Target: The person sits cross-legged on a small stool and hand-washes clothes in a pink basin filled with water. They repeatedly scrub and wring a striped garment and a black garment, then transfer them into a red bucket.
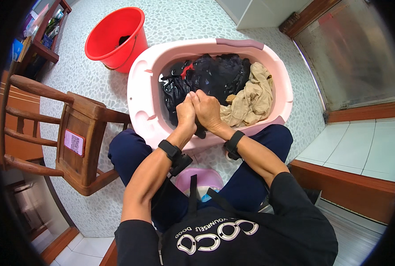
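Over the near side of a pink plastic tub (141, 89), my left hand (186, 111) and my right hand (206, 108) are pressed together with curled fingers. A piece of dark wet cloth (200, 131) comes out below them, by the tub's near rim; most of it is hidden by my hands. Soaking in the dark water beyond are black garments (214, 73), with a red patch of fabric (187, 70) among them. To the right of my right hand lies a bunched beige garment (255, 96), partly above the water.
A red bucket (114, 36) with something dark inside stands beyond the tub's left end. At left is a wooden chair (81, 116) bearing a phone (74, 142) with a printed code. A small purple basin (184, 178) sits between my legs. A doorway step (343, 146) borders the right.
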`<action>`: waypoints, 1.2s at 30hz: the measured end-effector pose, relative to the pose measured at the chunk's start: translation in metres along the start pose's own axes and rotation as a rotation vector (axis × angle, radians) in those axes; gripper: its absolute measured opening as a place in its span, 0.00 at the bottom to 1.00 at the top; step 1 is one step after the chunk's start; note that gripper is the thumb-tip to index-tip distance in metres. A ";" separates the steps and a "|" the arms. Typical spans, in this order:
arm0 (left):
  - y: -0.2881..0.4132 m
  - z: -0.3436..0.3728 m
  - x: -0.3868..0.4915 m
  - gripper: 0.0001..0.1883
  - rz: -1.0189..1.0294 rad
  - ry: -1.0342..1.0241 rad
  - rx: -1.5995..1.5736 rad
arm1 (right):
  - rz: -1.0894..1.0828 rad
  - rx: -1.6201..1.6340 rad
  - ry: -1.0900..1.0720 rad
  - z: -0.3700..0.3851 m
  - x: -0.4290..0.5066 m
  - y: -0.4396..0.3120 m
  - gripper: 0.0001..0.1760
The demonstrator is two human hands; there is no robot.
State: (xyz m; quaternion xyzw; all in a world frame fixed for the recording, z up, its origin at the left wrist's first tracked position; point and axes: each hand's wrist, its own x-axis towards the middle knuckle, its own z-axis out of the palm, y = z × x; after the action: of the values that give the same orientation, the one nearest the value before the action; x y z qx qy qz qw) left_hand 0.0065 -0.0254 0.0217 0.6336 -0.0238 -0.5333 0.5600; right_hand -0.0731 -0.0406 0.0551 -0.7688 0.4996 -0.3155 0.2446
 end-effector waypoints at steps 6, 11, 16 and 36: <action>0.006 -0.005 0.007 0.18 -0.060 -0.108 -0.184 | -0.129 0.085 0.028 -0.004 0.002 -0.014 0.17; 0.003 0.002 -0.002 0.18 -0.106 -0.043 -0.038 | 0.009 -0.107 0.049 -0.004 0.009 -0.006 0.18; 0.012 -0.006 -0.001 0.18 -0.131 -0.126 -0.064 | -0.131 0.113 -0.028 0.003 -0.001 -0.006 0.18; -0.001 -0.007 0.006 0.21 -0.027 -0.056 -0.177 | -0.028 0.028 -0.072 -0.002 0.002 -0.011 0.18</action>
State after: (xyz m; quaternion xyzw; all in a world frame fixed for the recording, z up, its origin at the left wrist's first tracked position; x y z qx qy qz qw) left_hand 0.0136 -0.0236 0.0159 0.5670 0.0163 -0.5580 0.6057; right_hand -0.0670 -0.0387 0.0650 -0.7830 0.4753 -0.2982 0.2686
